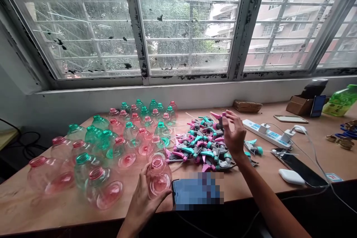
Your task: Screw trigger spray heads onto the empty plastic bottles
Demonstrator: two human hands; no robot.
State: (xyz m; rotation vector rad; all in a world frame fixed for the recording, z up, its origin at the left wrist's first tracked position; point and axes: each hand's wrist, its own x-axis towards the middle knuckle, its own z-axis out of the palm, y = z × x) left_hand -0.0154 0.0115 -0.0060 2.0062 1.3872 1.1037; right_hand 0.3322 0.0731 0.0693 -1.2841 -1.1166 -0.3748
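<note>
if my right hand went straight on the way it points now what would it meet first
Probably the wall under the window: the right hand, holding a pink spray head, seems above the spray-head pile, though depth is unclear.

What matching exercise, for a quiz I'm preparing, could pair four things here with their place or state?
1. Left hand
2. Right hand
3. Power strip
4. White rounded case

A. White plugs sit in it
B. Beside the dark phone
C. Holds a clear pink bottle
D. Holds a spray head

Pairs: 1-C; 2-D; 3-A; 4-B.
</note>
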